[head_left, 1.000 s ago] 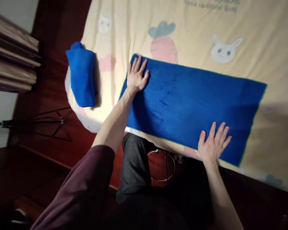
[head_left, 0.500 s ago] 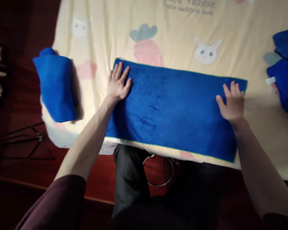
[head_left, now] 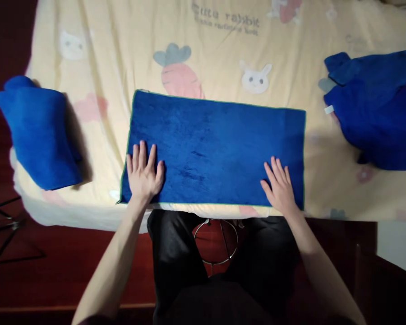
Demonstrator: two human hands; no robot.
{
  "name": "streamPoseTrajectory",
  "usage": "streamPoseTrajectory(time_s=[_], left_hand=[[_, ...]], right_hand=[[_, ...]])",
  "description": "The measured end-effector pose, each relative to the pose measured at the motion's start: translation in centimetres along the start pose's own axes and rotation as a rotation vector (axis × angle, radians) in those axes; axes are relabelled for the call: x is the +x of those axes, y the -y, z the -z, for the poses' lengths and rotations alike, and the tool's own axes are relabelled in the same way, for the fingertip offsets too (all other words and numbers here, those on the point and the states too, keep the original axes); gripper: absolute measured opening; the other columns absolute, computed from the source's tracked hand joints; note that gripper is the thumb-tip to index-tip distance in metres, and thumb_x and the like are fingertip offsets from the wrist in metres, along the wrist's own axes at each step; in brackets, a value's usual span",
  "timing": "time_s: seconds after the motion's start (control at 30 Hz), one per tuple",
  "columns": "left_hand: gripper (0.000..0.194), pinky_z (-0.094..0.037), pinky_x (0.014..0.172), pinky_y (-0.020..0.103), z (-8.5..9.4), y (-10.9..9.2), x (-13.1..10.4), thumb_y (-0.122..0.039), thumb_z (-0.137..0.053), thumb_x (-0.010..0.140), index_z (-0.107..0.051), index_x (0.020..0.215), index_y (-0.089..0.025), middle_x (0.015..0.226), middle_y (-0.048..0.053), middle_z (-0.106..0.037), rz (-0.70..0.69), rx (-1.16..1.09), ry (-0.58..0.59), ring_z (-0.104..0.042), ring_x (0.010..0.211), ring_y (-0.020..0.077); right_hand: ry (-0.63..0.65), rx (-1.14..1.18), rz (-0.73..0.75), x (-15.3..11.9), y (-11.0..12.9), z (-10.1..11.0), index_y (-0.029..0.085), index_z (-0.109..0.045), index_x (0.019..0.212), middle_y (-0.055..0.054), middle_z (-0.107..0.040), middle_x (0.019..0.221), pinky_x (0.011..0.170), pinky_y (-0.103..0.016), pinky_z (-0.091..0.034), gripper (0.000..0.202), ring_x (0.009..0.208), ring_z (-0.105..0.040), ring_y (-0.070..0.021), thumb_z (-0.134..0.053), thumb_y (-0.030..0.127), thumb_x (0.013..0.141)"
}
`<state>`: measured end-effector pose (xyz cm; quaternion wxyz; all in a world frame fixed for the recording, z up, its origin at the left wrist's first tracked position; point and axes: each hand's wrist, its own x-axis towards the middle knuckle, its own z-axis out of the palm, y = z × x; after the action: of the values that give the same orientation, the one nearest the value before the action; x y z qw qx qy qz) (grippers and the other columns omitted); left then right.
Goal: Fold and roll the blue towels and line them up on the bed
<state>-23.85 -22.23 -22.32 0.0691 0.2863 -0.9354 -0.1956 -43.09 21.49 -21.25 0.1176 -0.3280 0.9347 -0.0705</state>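
Observation:
A blue towel point(head_left: 216, 149) with a thin green edge lies spread flat before me, its long side along the near edge of the bed-like surface. My left hand point(head_left: 144, 174) rests flat on the towel's near left part, fingers apart. On its near right part lies my right hand point(head_left: 279, 185), palm down with the fingers stretched out. Neither hand grasps the cloth. Dark smudge-like marks show in the nap between the hands.
A folded blue cloth point(head_left: 42, 135) lies at the left. A loose heap of blue cloths point(head_left: 375, 108) with a white tag is at the right. Beneath everything is a cream sheet point(head_left: 115, 58) with rabbit and carrot prints. A stool's metal ring point(head_left: 237, 246) shows between my knees.
Both hands have slid from the towel's far corners toward its near edge, still flat. The towel now lies straighter, and the view has shifted to the right.

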Motion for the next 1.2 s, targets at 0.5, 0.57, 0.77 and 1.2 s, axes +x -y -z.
streamPoseTrajectory(time_s=[0.5, 0.57, 0.77, 1.2], left_hand=[[0.071, -0.013, 0.138, 0.066, -0.5, 1.3, -9.2, -0.045, -0.042, 0.108, -0.042, 0.172, -0.015, 0.183, 0.021, -0.023, 0.235, -0.102, -0.070, -0.014, 0.173, 0.0378], [0.072, -0.018, 0.138, 0.066, -1.2, 0.2, -12.6, -0.043, -0.046, 0.106, -0.039, 0.172, -0.015, 0.183, 0.022, -0.022, 0.313, -0.176, -0.072, -0.014, 0.173, 0.0392], [0.063, -0.030, 0.138, 0.058, -1.8, -4.7, -23.4, -0.037, -0.053, 0.102, -0.053, 0.162, -0.018, 0.176, 0.020, -0.040, 0.183, -0.284, -0.009, -0.032, 0.168, 0.0379], [0.028, -0.062, 0.082, 0.036, -4.4, -14.3, -24.5, -0.031, -0.058, 0.103, -0.078, 0.117, -0.017, 0.094, 0.010, -0.079, 0.170, -0.981, 0.355, -0.074, 0.077, 0.0223]], right_hand=[[-0.272, -0.008, -0.454, -8.2, -0.5, -2.9, 0.012, -0.038, 0.174, -0.018, -0.030, 0.182, 0.138, -0.062, -0.021, 0.071, 0.171, -0.023, -0.0322, -0.028, 0.046, 0.113], [-0.294, 0.012, -0.507, -9.2, -0.1, -3.2, 0.007, -0.038, 0.173, -0.021, -0.033, 0.180, 0.137, -0.063, -0.020, 0.072, 0.171, -0.024, -0.0334, -0.028, 0.044, 0.112], [-0.330, 0.083, -0.597, -12.0, 1.6, -3.9, -0.009, -0.031, 0.170, -0.031, -0.031, 0.177, 0.138, -0.063, -0.015, 0.081, 0.170, -0.022, -0.0365, -0.024, 0.046, 0.111], [-0.267, 0.096, -0.577, -14.4, 3.3, -4.2, -0.006, -0.033, 0.171, -0.028, -0.027, 0.180, 0.126, -0.058, -0.044, 0.076, 0.170, -0.019, -0.0383, -0.026, 0.041, 0.111]])
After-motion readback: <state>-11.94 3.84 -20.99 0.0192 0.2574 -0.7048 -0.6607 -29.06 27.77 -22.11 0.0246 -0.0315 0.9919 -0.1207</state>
